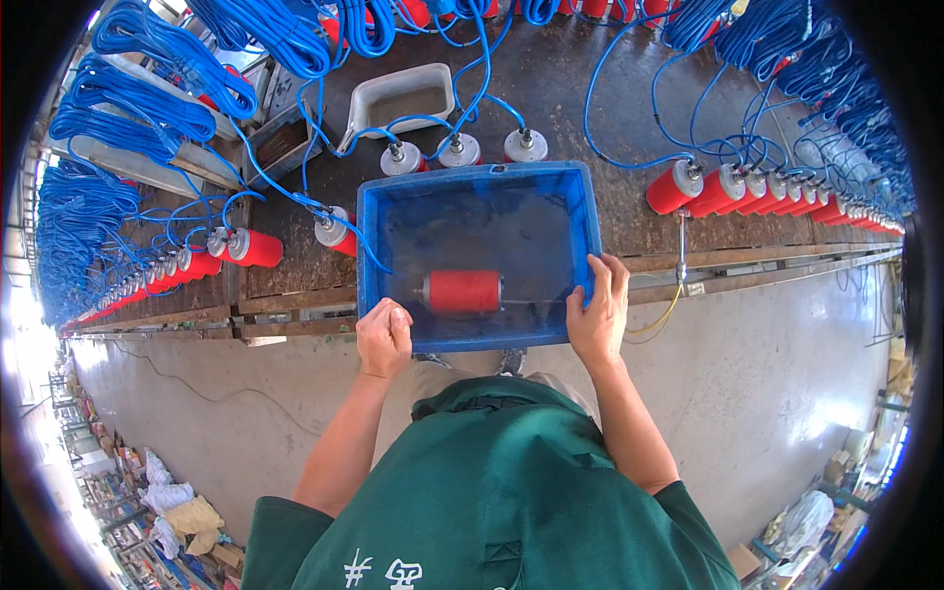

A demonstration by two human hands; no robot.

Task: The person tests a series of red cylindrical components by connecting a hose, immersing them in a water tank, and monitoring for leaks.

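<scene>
A blue plastic tub (595, 211) holds what looks like clear water. In it lies a red cylinder (464, 291) on its side, with a metal fitting at its left end and a thin line running right from it. My left hand (384, 337) is closed at the tub's near left corner, its fingertips partly hidden. My right hand (598, 310) grips the right rim, thumb on the inner side and fingers over the edge. A blue cable (366, 241) hangs over the tub's left side, its end close to the water.
The tub stands at the front edge of a dark workbench (536, 74). Red cylinders (675, 187) with metal caps line both sides, tied to coiled blue cables (270, 39). Behind the tub are a white tray (447, 79) and several capped cylinders (526, 146). A yellow hose (674, 305) hangs at right.
</scene>
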